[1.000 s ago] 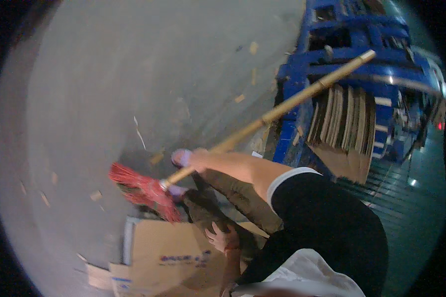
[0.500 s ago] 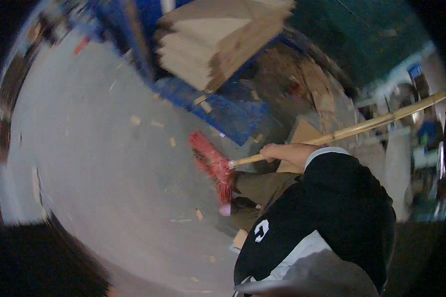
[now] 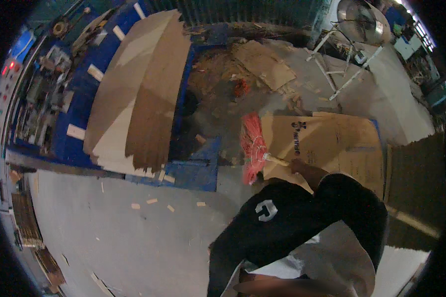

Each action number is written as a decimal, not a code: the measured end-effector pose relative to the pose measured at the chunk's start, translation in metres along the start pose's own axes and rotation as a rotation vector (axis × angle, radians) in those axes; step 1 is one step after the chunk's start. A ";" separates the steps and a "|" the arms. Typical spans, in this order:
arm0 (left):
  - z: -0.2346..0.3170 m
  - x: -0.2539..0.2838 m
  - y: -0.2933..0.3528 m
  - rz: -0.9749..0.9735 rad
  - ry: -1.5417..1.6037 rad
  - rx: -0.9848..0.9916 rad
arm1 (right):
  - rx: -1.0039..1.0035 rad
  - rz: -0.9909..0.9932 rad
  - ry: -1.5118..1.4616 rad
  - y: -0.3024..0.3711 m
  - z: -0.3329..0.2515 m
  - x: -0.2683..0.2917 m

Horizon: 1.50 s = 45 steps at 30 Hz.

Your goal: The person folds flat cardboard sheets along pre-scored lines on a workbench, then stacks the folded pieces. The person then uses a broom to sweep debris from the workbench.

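Note:
My right hand [image 3: 297,166] is closed around the pale wooden handle of a broom [image 3: 254,148], close to its head. Bundled red plastic bristles spread at that head, beside the left edge of a flat brown cardboard box [image 3: 327,141]. Passing under my black sleeve, the far part of the handle comes out again at the right, past my elbow. My left hand does not show; the black jacket [image 3: 262,232] fills the lower middle.
A tall stack of cardboard sheets [image 3: 139,94] stands on a blue machine bed at the left, by a control panel [image 3: 5,94]. Scraps and torn cardboard [image 3: 265,64] litter the floor behind. A large fan [image 3: 362,24] on a white stand is at back right.
The view has swung round, so the cardboard stack now sits to the left and the fan is plainly visible. The broom head has come beside the flat box, still in my right hand.

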<state>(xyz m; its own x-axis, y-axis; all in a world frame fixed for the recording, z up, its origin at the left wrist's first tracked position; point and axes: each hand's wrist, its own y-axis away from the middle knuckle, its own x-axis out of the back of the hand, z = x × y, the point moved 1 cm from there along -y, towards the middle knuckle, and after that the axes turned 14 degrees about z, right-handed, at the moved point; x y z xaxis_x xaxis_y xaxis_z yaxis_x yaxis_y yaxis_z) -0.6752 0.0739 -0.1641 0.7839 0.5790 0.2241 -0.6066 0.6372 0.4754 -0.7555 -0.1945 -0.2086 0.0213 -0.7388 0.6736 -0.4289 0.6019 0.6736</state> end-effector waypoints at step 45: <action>0.687 -0.245 -0.533 -0.802 0.234 -1.526 | -0.294 0.384 0.481 -0.417 -0.099 0.587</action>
<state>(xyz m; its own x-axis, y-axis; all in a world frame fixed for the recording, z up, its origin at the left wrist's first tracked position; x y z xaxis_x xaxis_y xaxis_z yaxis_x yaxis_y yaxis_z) -0.4527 -0.7568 0.1126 0.9769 -0.1274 0.1713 0.2134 0.5663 -0.7961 -0.4746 -0.8493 -0.0638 0.3447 -0.2802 0.8959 -0.2241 0.9022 0.3684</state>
